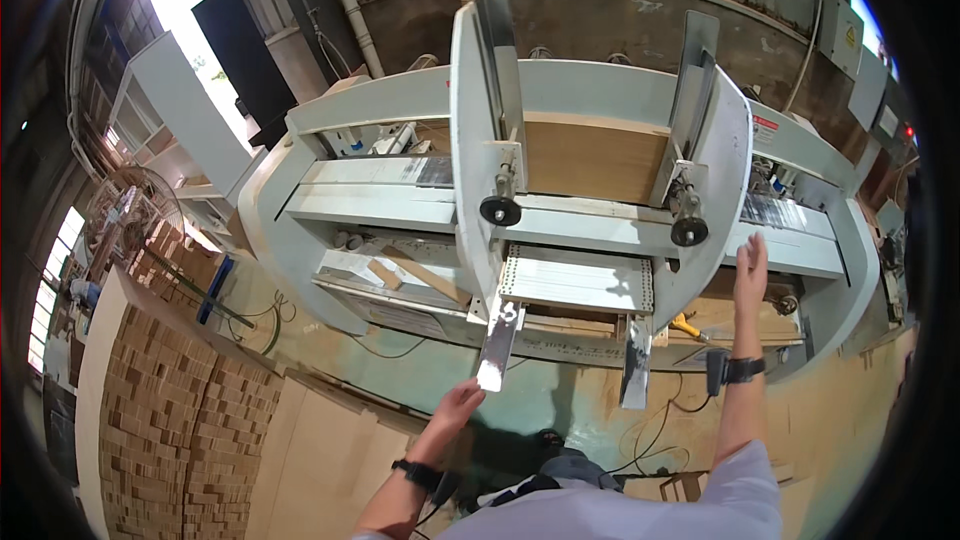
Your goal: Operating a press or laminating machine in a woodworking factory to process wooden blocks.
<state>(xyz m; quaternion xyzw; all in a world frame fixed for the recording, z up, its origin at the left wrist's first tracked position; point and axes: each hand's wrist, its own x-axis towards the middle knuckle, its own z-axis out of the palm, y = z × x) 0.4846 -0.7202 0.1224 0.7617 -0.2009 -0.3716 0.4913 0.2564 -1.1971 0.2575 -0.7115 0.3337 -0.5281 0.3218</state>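
I stand in front of a large white woodworking machine (380, 100) with two upright guide plates and a feed table (575, 280). A stack of brown wooden boards (590, 155) sits between the guide plates. My left hand (458, 405) is open with nothing in it, just below the left metal rail (497, 345) that sticks out from the feed table. My right hand (750, 268) is raised with fingers spread and nothing in it, near the machine's right side frame. Each wrist carries a black band.
Stacks of small wooden blocks (170, 410) stand at the lower left beside flat plywood sheets (320, 450). Loose wood offcuts (410, 275) lie on a lower shelf of the machine. Cables (650, 430) run over the green floor. A yellow tool (688, 326) lies right of the rails.
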